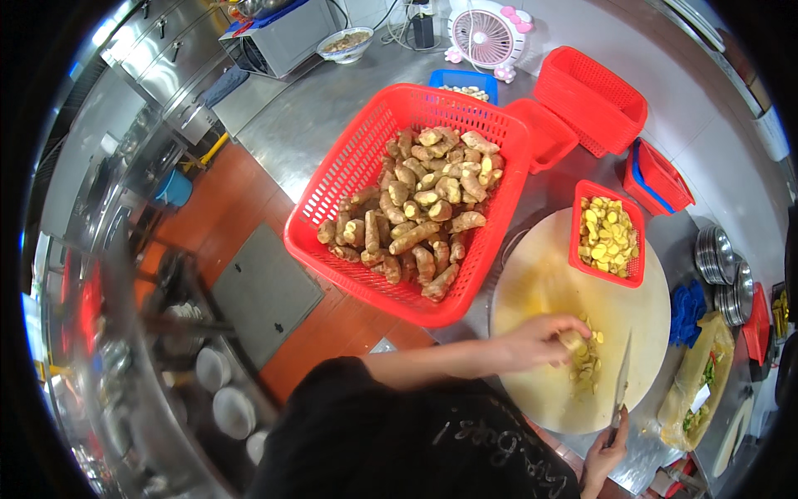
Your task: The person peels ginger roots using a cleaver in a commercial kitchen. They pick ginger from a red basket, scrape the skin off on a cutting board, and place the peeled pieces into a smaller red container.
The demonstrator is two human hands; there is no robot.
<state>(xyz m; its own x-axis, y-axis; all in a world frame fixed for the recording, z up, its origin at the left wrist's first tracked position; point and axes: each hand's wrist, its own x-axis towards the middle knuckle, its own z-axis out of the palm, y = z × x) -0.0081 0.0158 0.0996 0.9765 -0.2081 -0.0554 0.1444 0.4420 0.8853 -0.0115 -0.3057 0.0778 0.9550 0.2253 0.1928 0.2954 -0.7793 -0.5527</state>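
Observation:
Over the round cutting board (640, 320), my left hand (532, 343) is closed around a piece of ginger (572, 339), partly hidden by the fingers. Cut ginger slices (585, 374) lie on the board just below and beside it. My right hand (604, 456), at the board's near right edge, grips the handle of a knife (623, 374). Its blade points away from me over the board, apart from the slices. A small red basket (636, 273) full of yellow ginger slices rests on the board's far part. Left of the board stands a large red basket (332, 187) heaped with unsliced ginger pieces.
Behind are stacked red baskets (573, 100), a blue basket (436, 79) of pale pieces, a pink-and-white fan (482, 37) and a bowl (345, 50). Metal bowls (715, 254), a blue cloth-like item (686, 314) and a lined tray (719, 337) sit right of the board.

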